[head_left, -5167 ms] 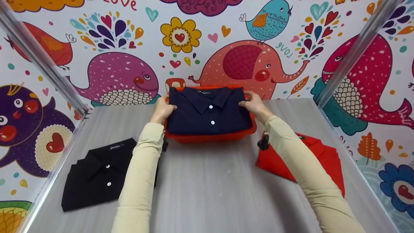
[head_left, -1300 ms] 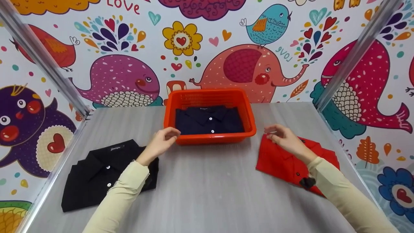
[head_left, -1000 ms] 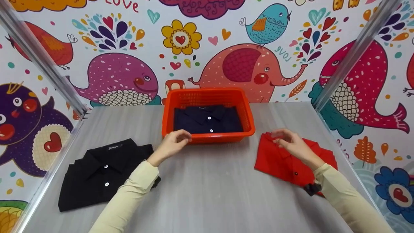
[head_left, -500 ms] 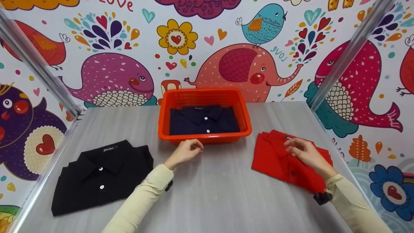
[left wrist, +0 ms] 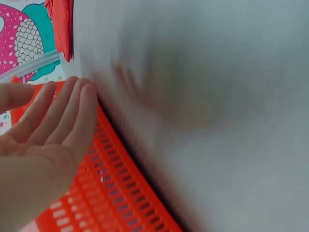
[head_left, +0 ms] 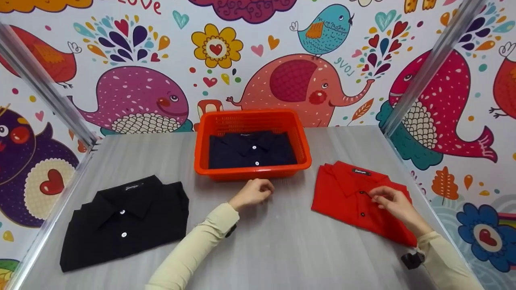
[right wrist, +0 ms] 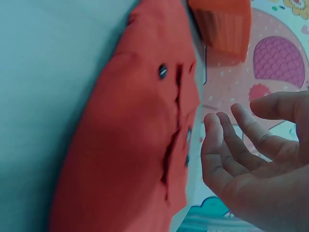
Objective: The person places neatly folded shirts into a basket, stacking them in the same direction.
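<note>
A folded navy shirt [head_left: 238,151] with white buttons lies inside the orange basket [head_left: 254,172] at the back of the table. My left hand [head_left: 253,192] hovers just in front of the basket, its fingers relaxed and holding nothing. In the left wrist view, that hand [left wrist: 53,125] shows against the basket's slotted wall [left wrist: 116,174]. My right hand [head_left: 397,203] is above the folded red shirt [head_left: 336,195], fingers loosely bent and apart from the cloth. The right wrist view shows the same hand [right wrist: 256,154] beside the red shirt [right wrist: 125,125], with nothing in its grasp.
A folded black shirt [head_left: 125,223] with white buttons lies on the left of the grey table [head_left: 266,249]. Patterned wall panels [head_left: 145,96] enclose the back and sides, joined by metal corner posts [head_left: 433,70].
Both hands let go of the navy shirt, which now sits down in the basket. Since then, my left hand has moved right along the basket's front; my right hand has shifted right over the red shirt.
</note>
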`<state>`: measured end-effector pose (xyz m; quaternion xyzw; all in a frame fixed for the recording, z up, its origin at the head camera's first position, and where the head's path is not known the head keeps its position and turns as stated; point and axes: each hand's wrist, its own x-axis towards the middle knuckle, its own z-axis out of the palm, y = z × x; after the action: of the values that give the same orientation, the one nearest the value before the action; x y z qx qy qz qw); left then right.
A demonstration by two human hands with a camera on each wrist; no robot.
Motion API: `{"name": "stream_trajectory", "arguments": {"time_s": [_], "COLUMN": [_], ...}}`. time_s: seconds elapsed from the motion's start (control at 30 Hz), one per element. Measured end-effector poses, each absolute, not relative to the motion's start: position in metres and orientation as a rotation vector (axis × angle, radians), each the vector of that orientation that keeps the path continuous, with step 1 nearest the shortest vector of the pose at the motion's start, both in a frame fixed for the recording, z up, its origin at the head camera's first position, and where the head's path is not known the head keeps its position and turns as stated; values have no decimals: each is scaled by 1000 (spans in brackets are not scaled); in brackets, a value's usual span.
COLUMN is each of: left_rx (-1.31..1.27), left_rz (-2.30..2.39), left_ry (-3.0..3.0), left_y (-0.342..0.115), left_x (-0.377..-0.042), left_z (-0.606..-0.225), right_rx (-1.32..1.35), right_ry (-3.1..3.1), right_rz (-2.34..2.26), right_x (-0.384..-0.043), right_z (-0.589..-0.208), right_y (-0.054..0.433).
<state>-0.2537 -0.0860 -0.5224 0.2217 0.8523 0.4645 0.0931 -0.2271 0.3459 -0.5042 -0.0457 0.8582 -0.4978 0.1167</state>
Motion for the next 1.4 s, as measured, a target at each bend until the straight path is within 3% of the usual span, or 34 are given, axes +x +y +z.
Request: {"name": "stream_trajectory", "arguments": {"time_s": [0.73,1.23,1.4], "left_rx": [636,285,61], "left_rz": [1141,1248,1293], "left_ry": [2550,2390,2264], "left_y": [11,53,69], "left_x": [-267,-276,-276], "left_z": [-528,-522,-515], "right_rx": [90,281,372], "right_ry": [2544,2404,2264], "right_rz": [-1248,-1259,-1225], "right_x": [-203,-208,-214], "right_z": [-518,-516,-511], "right_y": [411,420,419]}}
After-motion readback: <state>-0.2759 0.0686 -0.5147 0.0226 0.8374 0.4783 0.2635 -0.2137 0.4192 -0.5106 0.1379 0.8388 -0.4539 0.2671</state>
